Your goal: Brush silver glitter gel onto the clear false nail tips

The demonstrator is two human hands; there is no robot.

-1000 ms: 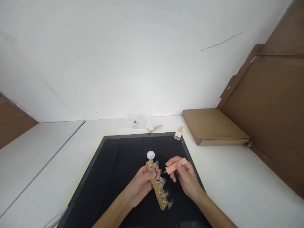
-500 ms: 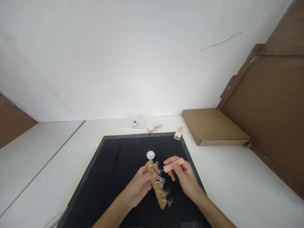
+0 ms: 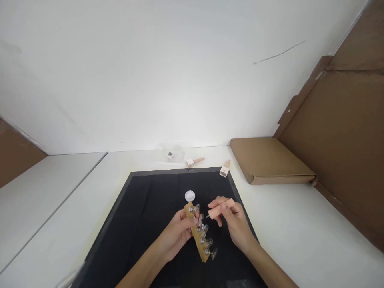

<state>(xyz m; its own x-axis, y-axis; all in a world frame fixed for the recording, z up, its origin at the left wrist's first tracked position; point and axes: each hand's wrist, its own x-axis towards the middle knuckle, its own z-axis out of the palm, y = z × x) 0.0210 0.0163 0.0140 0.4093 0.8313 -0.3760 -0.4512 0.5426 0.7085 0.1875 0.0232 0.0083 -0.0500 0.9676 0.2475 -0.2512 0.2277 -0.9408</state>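
My left hand (image 3: 177,234) is closed around a wooden nail-tip stand (image 3: 199,243), held at a slant over the black mat. Several clear false nails (image 3: 209,242) stick out from its right side on small silvery mounts. Between the fingers and thumb of my right hand (image 3: 235,226) is a nail polish brush (image 3: 220,209) with a peach-coloured handle. Its thin tip points left toward the second nail from the top, a small gap apart as far as I can tell. Just beyond the stand's upper end sits a small round white dish (image 3: 190,196).
Two nail polish bottles with peach caps lie near the mat's back edge, one bottle (image 3: 190,162) in the middle and another bottle (image 3: 224,171) at the corner. A clear tray (image 3: 178,156) stands by the wall. A flat cardboard box (image 3: 273,160) rests at the back right. Beneath is a black mat (image 3: 144,208).
My right hand has drawn the brush slightly to the right, away from the nail. The stand in my left hand has barely shifted.
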